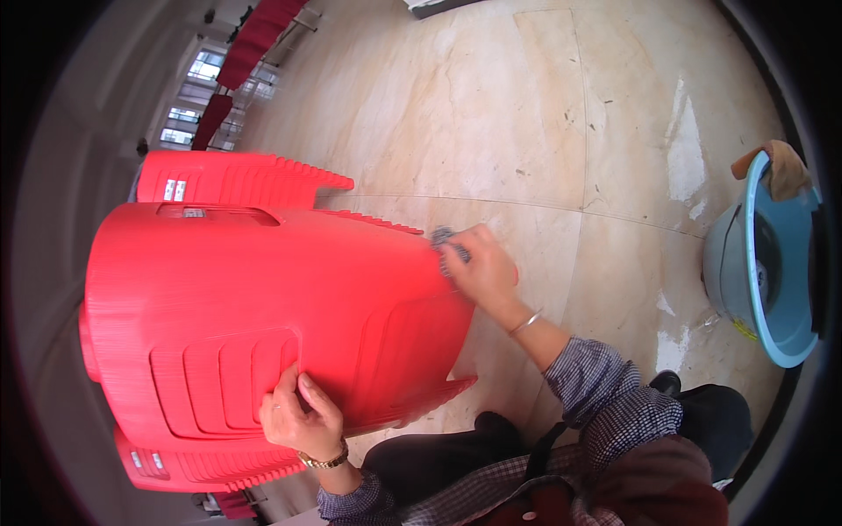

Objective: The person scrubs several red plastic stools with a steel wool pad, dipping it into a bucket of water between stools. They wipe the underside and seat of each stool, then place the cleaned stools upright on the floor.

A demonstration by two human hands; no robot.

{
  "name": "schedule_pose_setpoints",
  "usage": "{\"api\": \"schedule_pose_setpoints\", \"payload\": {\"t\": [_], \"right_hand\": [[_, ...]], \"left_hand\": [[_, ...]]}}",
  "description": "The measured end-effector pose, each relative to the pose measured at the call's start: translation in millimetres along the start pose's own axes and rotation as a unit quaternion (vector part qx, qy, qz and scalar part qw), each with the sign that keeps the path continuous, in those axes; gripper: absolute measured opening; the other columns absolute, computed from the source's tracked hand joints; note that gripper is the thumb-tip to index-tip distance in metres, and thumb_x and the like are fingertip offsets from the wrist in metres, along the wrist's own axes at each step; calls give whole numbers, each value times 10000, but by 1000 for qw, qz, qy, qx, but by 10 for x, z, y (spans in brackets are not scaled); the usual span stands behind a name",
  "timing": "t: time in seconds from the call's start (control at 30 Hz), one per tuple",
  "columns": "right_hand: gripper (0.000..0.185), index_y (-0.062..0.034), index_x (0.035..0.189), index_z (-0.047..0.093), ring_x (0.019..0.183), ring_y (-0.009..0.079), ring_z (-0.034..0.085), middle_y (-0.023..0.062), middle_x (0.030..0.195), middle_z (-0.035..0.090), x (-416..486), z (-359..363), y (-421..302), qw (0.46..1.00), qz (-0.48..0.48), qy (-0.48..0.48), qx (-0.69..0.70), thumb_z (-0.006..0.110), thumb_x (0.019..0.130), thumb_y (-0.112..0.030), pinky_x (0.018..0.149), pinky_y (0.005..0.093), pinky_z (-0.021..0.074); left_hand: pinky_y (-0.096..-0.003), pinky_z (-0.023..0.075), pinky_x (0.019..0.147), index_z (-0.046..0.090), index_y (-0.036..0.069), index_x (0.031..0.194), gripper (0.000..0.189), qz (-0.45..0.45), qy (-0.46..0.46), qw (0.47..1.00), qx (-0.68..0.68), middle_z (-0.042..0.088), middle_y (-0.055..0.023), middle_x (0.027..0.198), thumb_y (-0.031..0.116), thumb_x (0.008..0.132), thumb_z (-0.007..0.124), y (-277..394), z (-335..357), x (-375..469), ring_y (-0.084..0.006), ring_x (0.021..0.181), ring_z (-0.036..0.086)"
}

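Note:
Before me stands a tall stack of nested red plastic chairs (pixel 250 276), the smooth face of the topmost one turned up towards me. My right hand (pixel 483 266) presses a grey scouring ball (pixel 442 242), probably steel wool, against the stack's right-hand end. The ball and fingers are blurred. Lower down, my left hand (pixel 302 414) grips the stack at the edge of a ribbed, stepped panel (pixel 223 381). Its fingertips are partly hidden in the recess there. Ridged edges of the nested chairs show along both sides.
At the far right a light blue plastic bucket (pixel 750 289) has a brown cloth (pixel 783 169) draped over its rim. The beige floor (pixel 500 131) has worn white patches. Tables with dark red covers (pixel 256 39) stand at the upper left.

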State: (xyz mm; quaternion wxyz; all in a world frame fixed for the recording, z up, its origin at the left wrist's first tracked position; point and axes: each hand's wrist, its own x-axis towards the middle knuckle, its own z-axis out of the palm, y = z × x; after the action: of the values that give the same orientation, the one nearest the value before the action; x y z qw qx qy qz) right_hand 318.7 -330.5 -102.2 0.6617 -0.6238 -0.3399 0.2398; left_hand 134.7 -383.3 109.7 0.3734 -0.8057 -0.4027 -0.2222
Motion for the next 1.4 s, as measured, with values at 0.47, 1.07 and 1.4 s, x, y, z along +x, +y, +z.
{"api": "schedule_pose_setpoints", "payload": {"t": [0.47, 1.07, 1.4], "right_hand": [[197, -57, 968, 672, 881, 299, 626, 132, 970, 634, 460, -172, -194, 999, 38, -13, 8, 704, 833, -198, 784, 360, 509], [166, -75, 939, 696, 758, 224, 612, 82, 928, 612, 472, 309, -1590, 912, -242, -90, 319, 731, 820, -185, 656, 330, 496], [297, -108, 919, 717, 870, 324, 642, 147, 945, 649, 312, -352, 178, 980, 90, -123, -125, 607, 845, -373, 758, 415, 515]], "left_hand": [[-365, 449, 571, 700, 20, 915, 123, 10, 2, 1000, -11, 639, -121, 718, 93, 870, 613, -22, -25, -8, -282, 615, 572], [-371, 435, 575, 693, -2, 868, 115, -26, -6, 1000, -15, 653, -130, 715, 76, 851, 611, 38, -14, 16, -289, 578, 557], [-371, 404, 544, 709, 48, 880, 115, -2, 26, 999, -20, 622, -84, 651, 122, 854, 625, -12, 29, 2, -269, 544, 515]]}}
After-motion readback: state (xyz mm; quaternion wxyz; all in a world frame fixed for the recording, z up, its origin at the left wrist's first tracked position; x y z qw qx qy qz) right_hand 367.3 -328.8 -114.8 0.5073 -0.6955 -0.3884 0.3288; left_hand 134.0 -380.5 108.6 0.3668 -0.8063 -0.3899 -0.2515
